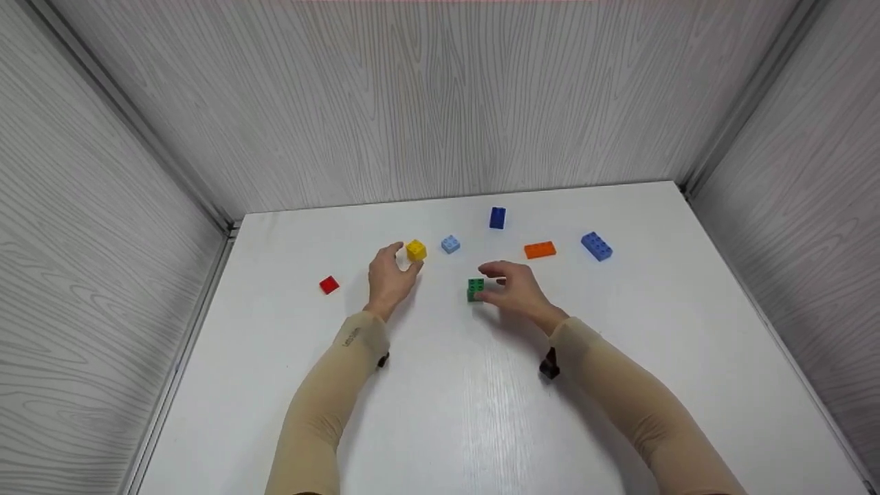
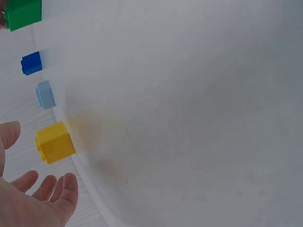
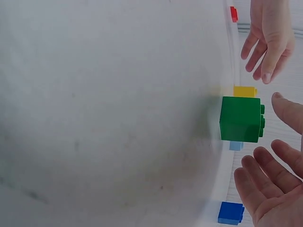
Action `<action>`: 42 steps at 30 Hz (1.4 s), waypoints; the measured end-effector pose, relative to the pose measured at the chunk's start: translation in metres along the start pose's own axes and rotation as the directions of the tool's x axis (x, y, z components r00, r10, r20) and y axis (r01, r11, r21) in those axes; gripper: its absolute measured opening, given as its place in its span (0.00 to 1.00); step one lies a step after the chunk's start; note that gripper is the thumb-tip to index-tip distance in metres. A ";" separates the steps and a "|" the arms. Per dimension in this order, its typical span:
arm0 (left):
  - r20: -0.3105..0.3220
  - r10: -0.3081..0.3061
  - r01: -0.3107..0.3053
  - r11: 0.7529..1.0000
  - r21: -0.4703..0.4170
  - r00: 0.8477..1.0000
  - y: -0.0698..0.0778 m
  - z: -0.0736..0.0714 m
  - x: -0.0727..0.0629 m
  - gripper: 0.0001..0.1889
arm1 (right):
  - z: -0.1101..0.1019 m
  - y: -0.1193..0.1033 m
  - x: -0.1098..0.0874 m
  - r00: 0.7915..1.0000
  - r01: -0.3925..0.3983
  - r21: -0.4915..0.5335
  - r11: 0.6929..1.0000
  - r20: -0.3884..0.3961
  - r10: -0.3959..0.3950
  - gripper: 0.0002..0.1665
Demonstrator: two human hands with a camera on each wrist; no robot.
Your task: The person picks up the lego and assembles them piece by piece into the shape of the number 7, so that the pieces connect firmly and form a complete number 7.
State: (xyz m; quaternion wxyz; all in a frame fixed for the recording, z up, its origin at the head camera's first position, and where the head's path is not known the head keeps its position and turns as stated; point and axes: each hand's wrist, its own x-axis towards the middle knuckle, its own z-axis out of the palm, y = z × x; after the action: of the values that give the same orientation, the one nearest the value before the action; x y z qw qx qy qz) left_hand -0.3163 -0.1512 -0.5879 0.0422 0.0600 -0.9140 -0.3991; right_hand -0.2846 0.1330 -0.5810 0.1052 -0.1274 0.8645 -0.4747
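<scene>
In the head view my left hand (image 1: 390, 278) is beside a small yellow brick (image 1: 416, 250), thumb and fingers spread. A gap shows between those fingers and the yellow brick (image 2: 56, 143) in the left wrist view. My right hand (image 1: 514, 290) is at the right of a green brick (image 1: 475, 289), fingers parted around it. From the right wrist, the green brick (image 3: 240, 119) stands on the table with thumb and fingers apart from it. A light blue brick (image 1: 450, 244) lies between and beyond the hands.
A red brick (image 1: 329, 284) lies left of the left hand. Toward the back are a dark blue brick (image 1: 498, 218), a flat orange brick (image 1: 540, 250) and a longer blue brick (image 1: 597, 246). Grey wood-grain panels (image 1: 440, 103) stand behind and at both sides of the white table (image 1: 440, 412).
</scene>
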 end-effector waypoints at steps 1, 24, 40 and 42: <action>0.002 -0.007 0.007 1.000 -0.017 1.000 -0.001 0.000 0.003 0.33 | 0.001 0.000 0.000 1.000 0.004 -0.003 1.000 0.000 -0.004 0.37; -0.007 -0.096 0.095 0.988 -0.126 0.995 -0.002 0.006 0.032 0.24 | 0.011 0.002 0.005 0.999 0.029 0.038 0.999 -0.017 -0.029 0.25; -0.002 -0.095 0.093 0.982 -0.163 0.995 -0.006 0.011 0.033 0.21 | 0.004 0.007 0.009 0.999 -0.042 0.006 0.999 0.018 0.042 0.23; 0.009 -0.099 0.099 0.980 -0.173 0.995 -0.007 0.011 0.032 0.21 | 0.004 0.008 0.010 0.999 -0.045 0.013 0.999 0.026 0.045 0.23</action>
State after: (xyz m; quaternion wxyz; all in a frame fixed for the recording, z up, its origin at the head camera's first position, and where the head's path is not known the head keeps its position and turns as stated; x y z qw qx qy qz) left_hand -0.3493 -0.1523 -0.5993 0.0273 0.1013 -0.8718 -0.4785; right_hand -0.2938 0.1309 -0.5907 0.1279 -0.1133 0.8625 -0.4763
